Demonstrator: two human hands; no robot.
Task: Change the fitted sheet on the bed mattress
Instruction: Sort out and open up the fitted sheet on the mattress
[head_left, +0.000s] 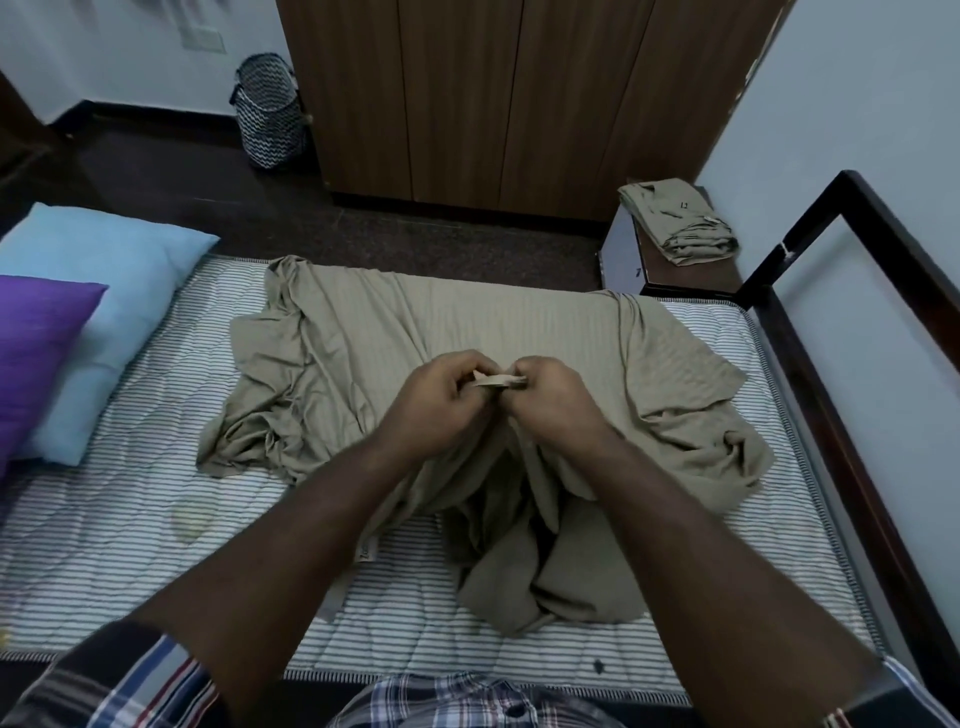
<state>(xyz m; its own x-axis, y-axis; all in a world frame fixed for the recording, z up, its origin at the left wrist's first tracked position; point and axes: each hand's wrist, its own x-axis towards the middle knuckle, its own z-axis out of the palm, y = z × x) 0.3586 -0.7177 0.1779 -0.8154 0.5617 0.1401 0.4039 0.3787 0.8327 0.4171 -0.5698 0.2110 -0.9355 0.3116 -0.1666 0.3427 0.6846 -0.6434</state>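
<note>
Hands, left (441, 402) and right (553, 400), pinch sheet (519, 322) edge; pillows (98, 291) lie left.

The number "12" is printed on the folded sheet (678, 221), far beyond the fingers (470, 376) and to their right. A "7" stands on the white box (621, 254) under it. A tag (368, 551) nearer than the fingers bears unreadable print.

I count two hands: left (441, 400) and right (558, 402). One mattress (130, 519). Two sheets: a loose sheet (467, 322) and a folded sheet (675, 221). Two pillows: a blue pillow (104, 270) and a purple pillow (36, 343). One basket (270, 114). One wardrobe (493, 93).
</note>
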